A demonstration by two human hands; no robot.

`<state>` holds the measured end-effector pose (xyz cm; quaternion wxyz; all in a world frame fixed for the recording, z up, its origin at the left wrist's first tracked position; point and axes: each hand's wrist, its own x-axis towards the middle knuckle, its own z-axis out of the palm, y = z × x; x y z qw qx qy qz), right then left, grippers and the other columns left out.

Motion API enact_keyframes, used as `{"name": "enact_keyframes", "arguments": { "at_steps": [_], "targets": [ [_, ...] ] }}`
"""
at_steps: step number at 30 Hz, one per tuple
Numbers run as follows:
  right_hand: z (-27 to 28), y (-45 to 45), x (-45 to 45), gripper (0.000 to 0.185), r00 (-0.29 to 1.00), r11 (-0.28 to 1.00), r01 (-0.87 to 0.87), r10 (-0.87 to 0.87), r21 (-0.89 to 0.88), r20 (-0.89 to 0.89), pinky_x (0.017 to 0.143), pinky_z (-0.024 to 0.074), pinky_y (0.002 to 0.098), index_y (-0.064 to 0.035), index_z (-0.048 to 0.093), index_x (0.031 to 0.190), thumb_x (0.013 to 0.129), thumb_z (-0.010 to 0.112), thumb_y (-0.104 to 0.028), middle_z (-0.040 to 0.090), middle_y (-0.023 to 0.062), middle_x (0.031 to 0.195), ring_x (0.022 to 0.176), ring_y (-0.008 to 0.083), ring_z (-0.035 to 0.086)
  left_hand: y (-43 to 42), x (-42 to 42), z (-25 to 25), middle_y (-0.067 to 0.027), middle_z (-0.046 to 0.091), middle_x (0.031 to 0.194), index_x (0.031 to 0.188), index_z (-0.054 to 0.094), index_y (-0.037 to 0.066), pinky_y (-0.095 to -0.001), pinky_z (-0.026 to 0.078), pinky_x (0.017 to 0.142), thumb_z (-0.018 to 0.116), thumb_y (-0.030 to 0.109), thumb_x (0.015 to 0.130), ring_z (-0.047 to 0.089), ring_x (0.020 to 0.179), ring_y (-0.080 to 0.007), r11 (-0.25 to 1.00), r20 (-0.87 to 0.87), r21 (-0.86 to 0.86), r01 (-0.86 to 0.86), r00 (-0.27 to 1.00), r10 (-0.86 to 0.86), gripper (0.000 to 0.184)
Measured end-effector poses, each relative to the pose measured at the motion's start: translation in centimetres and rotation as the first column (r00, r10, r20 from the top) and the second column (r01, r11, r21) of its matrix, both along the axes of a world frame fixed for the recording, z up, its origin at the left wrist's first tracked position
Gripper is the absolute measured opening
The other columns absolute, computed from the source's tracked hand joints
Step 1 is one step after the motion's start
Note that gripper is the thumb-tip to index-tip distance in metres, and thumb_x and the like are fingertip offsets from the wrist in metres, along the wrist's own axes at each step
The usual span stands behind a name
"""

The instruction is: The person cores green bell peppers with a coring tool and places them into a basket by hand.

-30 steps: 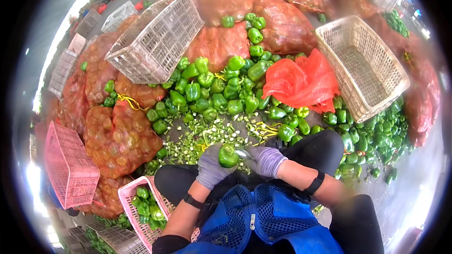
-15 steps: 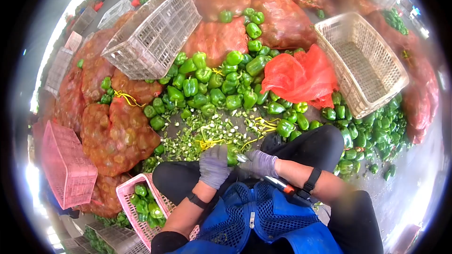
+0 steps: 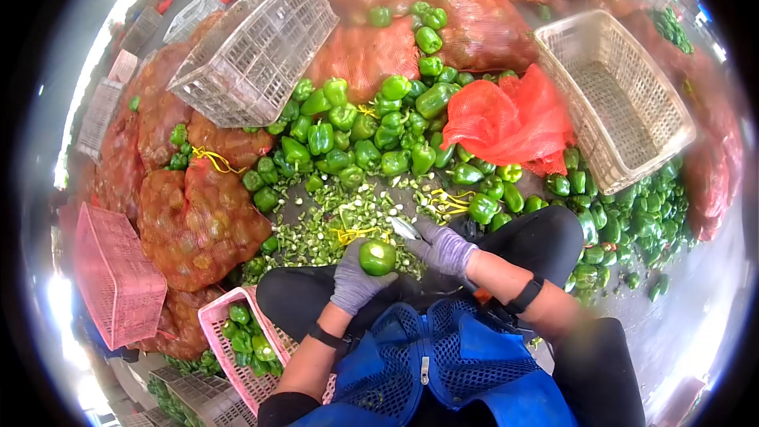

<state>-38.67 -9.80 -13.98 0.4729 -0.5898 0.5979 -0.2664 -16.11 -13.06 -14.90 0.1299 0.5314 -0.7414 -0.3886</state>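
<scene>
My left hand point(image 3: 353, 283), in a grey-purple glove, is closed round a green bell pepper point(image 3: 377, 258), whose smooth rounded side faces up. Close by on the right, my gloved right hand point(image 3: 445, 251) grips a small knife point(image 3: 405, 228); its shiny blade points up and left, apart from the pepper. The handle is hidden in the fingers. Beyond both hands, cut green stem pieces point(image 3: 324, 225) litter the floor, with a yellow tie point(image 3: 353, 235) among them. A heap of whole green bell peppers point(image 3: 366, 153) lies past the scraps.
At my left, a pink crate point(image 3: 224, 324) holds several peppers. Full mesh sacks point(image 3: 198, 229) stand left and behind. A grey crate point(image 3: 257, 51) tilts on the sacks, a beige crate point(image 3: 613, 99) lies at right, and a red mesh bag point(image 3: 506, 122) rests on peppers.
The knife has come away from the pepper and lifted up, with my right hand slightly farther forward. The pepper has turned in my left hand and now shows its rounded side.
</scene>
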Motion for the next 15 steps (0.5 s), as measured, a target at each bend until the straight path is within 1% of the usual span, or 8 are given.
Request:
{"name": "enact_keyframes", "arguments": {
  "at_steps": [4,7,8,9,11,12,14,15],
  "targets": [
    [5.1,0.4,0.0,0.036,0.924,0.949,-0.297,0.313,0.102,-0.220,0.076,0.0503,0.0469,-0.0043,0.060,0.109,0.092,0.051,-0.034,0.065,0.0243,0.095,0.087,0.0405,0.064,-0.2,0.0,0.5,-0.0136,0.062,0.108,0.121,0.047,0.004,-0.0362,0.052,0.085,0.092,0.033,0.050,0.063,0.096,-0.0265,0.967,-0.035,-0.222,0.124,0.990,-0.135,0.089],
    [3.7,-0.6,-0.3,0.034,0.754,0.888,-0.427,0.453,0.170,-0.476,0.072,0.0504,0.0484,-0.0047,0.060,0.107,0.091,0.050,-0.033,0.065,0.0242,0.091,0.082,0.0395,0.064,0.1,0.1,2.4,-0.0132,0.062,0.107,0.120,0.049,0.005,-0.0366,0.052,0.085,0.092,0.034,0.048,0.063,0.096,-0.0281,0.944,0.128,-0.235,0.230,0.970,-0.205,0.089],
    [2.2,-0.6,-1.1,0.035,0.877,0.981,-0.177,0.194,0.080,-0.440,0.069,0.0504,0.0493,-0.0039,0.058,0.110,0.093,0.047,-0.032,0.065,0.0247,0.093,0.082,0.0399,0.064,0.2,1.0,3.6,-0.0164,0.061,0.105,0.115,0.054,0.003,-0.0403,0.050,0.086,0.088,0.041,0.051,0.061,0.097,-0.0331,0.973,0.016,-0.183,0.140,0.990,-0.139,0.082],
    [0.9,-0.4,-2.1,0.029,0.920,1.000,0.007,0.004,0.027,-0.392,0.070,0.0503,0.0461,-0.0031,0.058,0.111,0.095,0.048,-0.025,0.066,0.0203,0.091,0.080,0.0346,0.065,-0.3,2.5,5.0,-0.0162,0.061,0.104,0.115,0.054,0.003,-0.0405,0.050,0.086,0.088,0.041,0.051,0.061,0.097,-0.0329,0.951,0.029,-0.293,0.095,0.995,-0.091,0.082],
    [-0.3,0.1,-4.1,0.023,0.946,0.944,0.321,-0.317,-0.072,0.065,0.075,0.0475,0.0349,-0.0034,0.057,0.112,0.091,0.058,-0.012,0.063,0.0105,0.093,0.082,0.0200,0.056,-0.2,6.7,8.5,-0.0156,0.062,0.102,0.114,0.054,0.004,-0.0409,0.050,0.086,0.088,0.040,0.051,0.061,0.096,-0.0326,0.877,0.066,-0.480,-0.001,0.997,0.037,0.081],
    [-1.5,0.3,-5.9,0.024,0.936,0.944,0.330,-0.325,-0.017,0.135,0.076,0.0468,0.0321,-0.0027,0.056,0.112,0.091,0.057,-0.014,0.061,0.0114,0.094,0.083,0.0194,0.055,-0.2,8.9,10.7,-0.0144,0.063,0.099,0.113,0.055,0.005,-0.0394,0.051,0.083,0.089,0.041,0.050,0.062,0.091,-0.0317,0.828,0.140,-0.553,-0.092,0.970,0.201,0.080],
    [-1.8,0.5,-8.3,0.027,0.911,0.928,0.369,-0.372,0.051,0.178,0.067,0.0457,0.0305,-0.0017,0.056,0.113,0.090,0.059,-0.015,0.057,0.0028,0.086,0.076,0.0138,0.052,0.1,15.6,11.3,-0.0118,0.063,0.097,0.112,0.053,0.004,-0.0349,0.053,0.075,0.091,0.030,0.052,0.063,0.083,-0.0269,0.725,0.105,-0.599,-0.340,0.864,0.492,0.076],
    [0.0,0.2,-8.4,0.028,0.847,0.859,0.442,-0.494,0.257,0.196,0.061,0.0431,0.0272,-0.0019,0.056,0.116,0.091,0.059,-0.015,0.056,-0.0001,0.082,0.070,0.0096,0.050,0.4,20.1,9.4,-0.0116,0.062,0.097,0.114,0.052,0.003,-0.0349,0.053,0.076,0.091,0.023,0.053,0.062,0.084,-0.0246,0.653,-0.006,-0.543,-0.528,0.780,0.626,0.075]
  ]
}}
